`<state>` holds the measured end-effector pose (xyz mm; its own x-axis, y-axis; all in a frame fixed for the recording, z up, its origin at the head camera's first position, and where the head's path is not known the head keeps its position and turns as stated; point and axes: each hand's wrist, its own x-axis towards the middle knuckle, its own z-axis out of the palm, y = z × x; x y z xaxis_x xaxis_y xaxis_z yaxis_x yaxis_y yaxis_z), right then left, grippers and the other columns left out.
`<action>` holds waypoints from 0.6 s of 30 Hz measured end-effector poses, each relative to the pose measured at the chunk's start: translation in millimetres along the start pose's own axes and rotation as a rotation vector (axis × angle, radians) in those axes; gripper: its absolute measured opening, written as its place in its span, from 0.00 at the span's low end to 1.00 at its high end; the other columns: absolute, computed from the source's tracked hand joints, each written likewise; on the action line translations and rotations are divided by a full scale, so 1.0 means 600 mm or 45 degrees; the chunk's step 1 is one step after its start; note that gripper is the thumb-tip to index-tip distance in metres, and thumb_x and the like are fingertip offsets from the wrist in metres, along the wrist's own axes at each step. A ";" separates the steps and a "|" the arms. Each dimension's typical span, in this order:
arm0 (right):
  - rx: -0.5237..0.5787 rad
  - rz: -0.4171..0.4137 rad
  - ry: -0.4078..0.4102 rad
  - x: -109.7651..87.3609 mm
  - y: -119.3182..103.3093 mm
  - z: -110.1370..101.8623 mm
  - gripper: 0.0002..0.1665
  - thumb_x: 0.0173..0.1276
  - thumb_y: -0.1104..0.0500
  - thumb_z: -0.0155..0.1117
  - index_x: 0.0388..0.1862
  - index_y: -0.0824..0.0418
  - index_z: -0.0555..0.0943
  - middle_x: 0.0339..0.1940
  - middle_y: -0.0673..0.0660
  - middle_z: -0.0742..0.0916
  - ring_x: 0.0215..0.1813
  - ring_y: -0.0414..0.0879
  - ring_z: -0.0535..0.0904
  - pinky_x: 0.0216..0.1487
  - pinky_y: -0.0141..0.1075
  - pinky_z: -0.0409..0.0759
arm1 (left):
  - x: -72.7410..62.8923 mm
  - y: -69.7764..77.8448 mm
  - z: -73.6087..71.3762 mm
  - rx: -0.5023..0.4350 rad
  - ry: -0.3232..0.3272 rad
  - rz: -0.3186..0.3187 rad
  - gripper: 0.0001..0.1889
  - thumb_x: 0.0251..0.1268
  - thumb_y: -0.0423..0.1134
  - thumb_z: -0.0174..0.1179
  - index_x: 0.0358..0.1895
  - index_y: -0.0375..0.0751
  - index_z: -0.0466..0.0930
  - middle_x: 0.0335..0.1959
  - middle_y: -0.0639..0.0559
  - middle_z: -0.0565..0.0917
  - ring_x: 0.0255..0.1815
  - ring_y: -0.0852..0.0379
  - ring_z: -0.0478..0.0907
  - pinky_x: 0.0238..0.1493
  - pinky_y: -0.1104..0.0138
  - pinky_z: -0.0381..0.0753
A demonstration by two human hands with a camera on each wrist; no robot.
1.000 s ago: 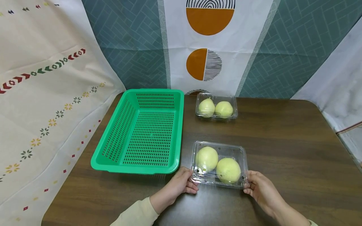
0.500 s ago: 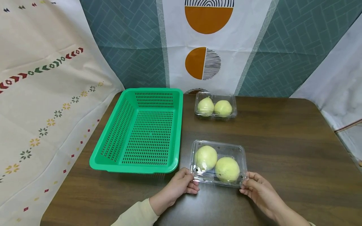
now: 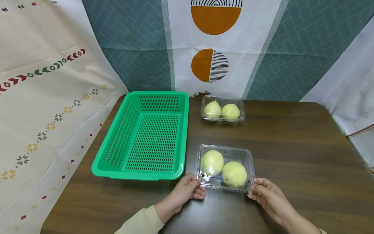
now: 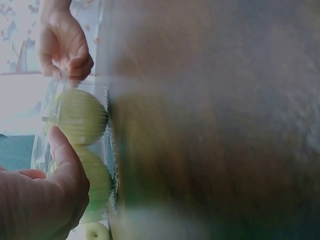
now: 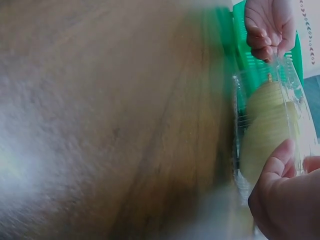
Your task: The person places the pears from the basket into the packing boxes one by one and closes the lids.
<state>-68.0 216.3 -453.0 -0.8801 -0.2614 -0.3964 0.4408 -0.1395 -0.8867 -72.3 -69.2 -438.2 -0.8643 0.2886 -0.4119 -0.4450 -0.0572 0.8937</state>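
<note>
A clear plastic clamshell box [image 3: 239, 154] with its lid down lies on the table in front of me, holding two pale yellow-green pears [image 3: 213, 163]. My left hand [image 3: 187, 188] pinches its near left corner, thumb on top and fingers curled below. At the near right corner my right hand [image 3: 268, 198] grips the rim between thumb and fingers. In the left wrist view, the left thumb [image 4: 62, 150] lies along the rim. A pear's stem [image 5: 270, 77] shows through the plastic in the right wrist view.
To the left stands a large green perforated basket [image 3: 184, 143], with nothing inside. A second clear box [image 3: 223, 120] with two pears sits at the table's back edge. Patterned cloths [image 3: 134, 65] hang behind and beside the brown table [image 3: 292, 146].
Both hands keep their hold on the box's near corners. The right thumb has come onto the rim since the first frame. The view has shifted slightly; basket and far box stay put.
</note>
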 end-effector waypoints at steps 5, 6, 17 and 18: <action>0.006 -0.017 -0.034 0.007 -0.002 -0.001 0.06 0.70 0.69 0.49 0.43 0.63 0.68 0.34 0.50 0.79 0.36 0.41 0.79 0.44 0.31 0.80 | 0.003 -0.003 0.001 -0.010 0.028 0.028 0.04 0.69 0.30 0.43 0.35 0.35 0.65 0.27 0.48 0.77 0.23 0.63 0.77 0.32 0.70 0.83; 0.005 -0.020 -0.039 0.008 -0.002 -0.002 0.05 0.70 0.69 0.49 0.43 0.63 0.69 0.34 0.51 0.79 0.36 0.41 0.79 0.44 0.31 0.80 | 0.004 -0.004 0.001 -0.017 0.033 0.033 0.03 0.68 0.30 0.43 0.35 0.36 0.65 0.27 0.49 0.77 0.23 0.63 0.77 0.32 0.71 0.82; -0.062 -0.035 -0.053 0.020 -0.014 -0.005 0.04 0.69 0.68 0.52 0.41 0.64 0.70 0.32 0.49 0.81 0.34 0.37 0.79 0.41 0.29 0.80 | 0.020 -0.002 -0.002 -0.018 0.061 0.061 0.03 0.66 0.28 0.43 0.34 0.38 0.64 0.24 0.53 0.77 0.21 0.66 0.76 0.27 0.76 0.78; -0.069 -0.036 -0.050 0.021 -0.016 -0.005 0.04 0.69 0.68 0.53 0.41 0.64 0.70 0.32 0.49 0.82 0.34 0.37 0.79 0.40 0.28 0.80 | 0.022 0.000 -0.003 -0.016 0.059 0.060 0.03 0.67 0.28 0.43 0.34 0.38 0.64 0.23 0.53 0.77 0.20 0.67 0.75 0.27 0.76 0.78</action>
<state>-84.0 217.3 -450.3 -0.8839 -0.2952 -0.3627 0.4051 -0.0958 -0.9092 -84.1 -66.9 -444.1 -0.8943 0.2409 -0.3772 -0.4060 -0.0821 0.9102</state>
